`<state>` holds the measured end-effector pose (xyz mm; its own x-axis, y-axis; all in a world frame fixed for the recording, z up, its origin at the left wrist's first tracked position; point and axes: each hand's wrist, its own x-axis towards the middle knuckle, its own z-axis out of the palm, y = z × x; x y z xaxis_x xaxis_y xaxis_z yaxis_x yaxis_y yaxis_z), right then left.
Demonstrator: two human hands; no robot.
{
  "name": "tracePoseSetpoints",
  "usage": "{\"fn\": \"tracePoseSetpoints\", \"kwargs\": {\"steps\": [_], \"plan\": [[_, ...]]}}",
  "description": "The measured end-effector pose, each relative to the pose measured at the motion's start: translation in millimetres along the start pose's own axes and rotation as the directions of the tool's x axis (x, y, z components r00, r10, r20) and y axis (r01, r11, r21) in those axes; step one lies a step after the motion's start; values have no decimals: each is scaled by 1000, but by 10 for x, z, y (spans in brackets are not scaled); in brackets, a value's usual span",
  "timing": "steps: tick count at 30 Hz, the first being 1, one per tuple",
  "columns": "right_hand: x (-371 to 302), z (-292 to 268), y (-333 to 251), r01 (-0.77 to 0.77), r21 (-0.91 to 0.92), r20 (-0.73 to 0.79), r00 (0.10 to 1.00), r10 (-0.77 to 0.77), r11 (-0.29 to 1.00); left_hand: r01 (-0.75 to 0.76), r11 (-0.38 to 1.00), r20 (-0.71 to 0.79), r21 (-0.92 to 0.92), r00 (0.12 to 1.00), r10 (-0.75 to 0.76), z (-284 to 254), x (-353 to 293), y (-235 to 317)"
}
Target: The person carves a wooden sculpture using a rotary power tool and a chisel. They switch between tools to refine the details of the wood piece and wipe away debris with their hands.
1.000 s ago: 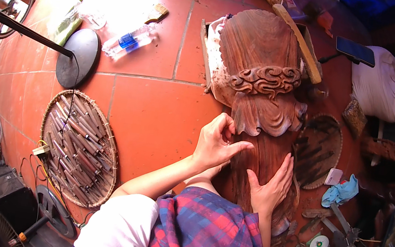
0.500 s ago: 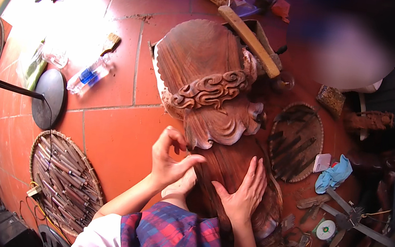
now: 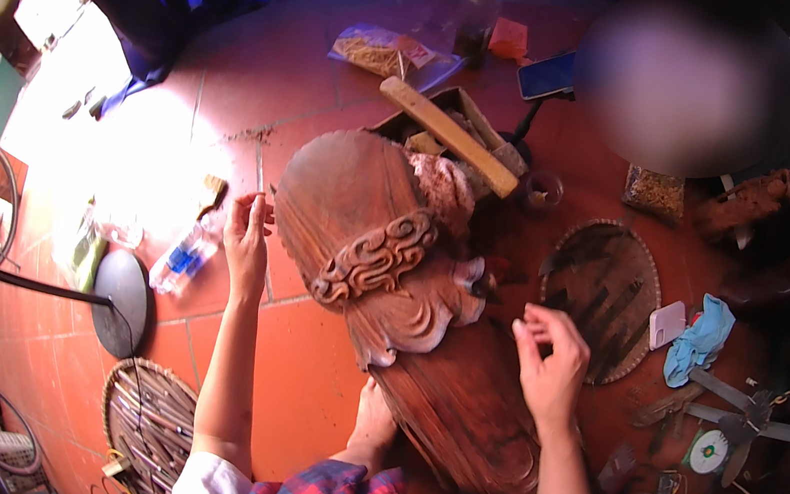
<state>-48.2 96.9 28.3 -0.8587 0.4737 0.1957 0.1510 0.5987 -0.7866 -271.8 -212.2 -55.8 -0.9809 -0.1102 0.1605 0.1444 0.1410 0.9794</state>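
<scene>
A large carved reddish-brown wooden piece lies in front of me, with scrollwork, a scalloped edge and draped folds. Its smooth long part stretches toward me. My left hand is raised beside its far left edge, apart from it, fingers extended and loosely bent, with nothing visible in them. To the right of the wood hovers my right hand, its fingers loosely curled and a gap showing before the thumb; I see nothing in it. My bare foot is against the wood's left side.
A long wooden bar lies across a box behind the carving. On the right are a round tray of dark tools, a blue cloth and a metal-armed stand. A basket of tools, bottle and brush are left.
Both hands have come up off or away from the wood: the left forward and leftward, the right to the right. My view has tilted up, bringing in more of the blue curtain.
</scene>
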Motion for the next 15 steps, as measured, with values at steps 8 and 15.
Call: {"fn": "tracePoseSetpoints", "kwargs": {"steps": [8, 15], "plan": [[1588, 675, 461, 341, -335, 63, 938, -340, 879, 64, 996, 509, -70, 860, -19, 267, 1006, -132], [1957, 1253, 706, 218, -576, 108, 976, -191, 788, 231, 960, 846, 156, 471, -250, 969, 1497, 81]]}}
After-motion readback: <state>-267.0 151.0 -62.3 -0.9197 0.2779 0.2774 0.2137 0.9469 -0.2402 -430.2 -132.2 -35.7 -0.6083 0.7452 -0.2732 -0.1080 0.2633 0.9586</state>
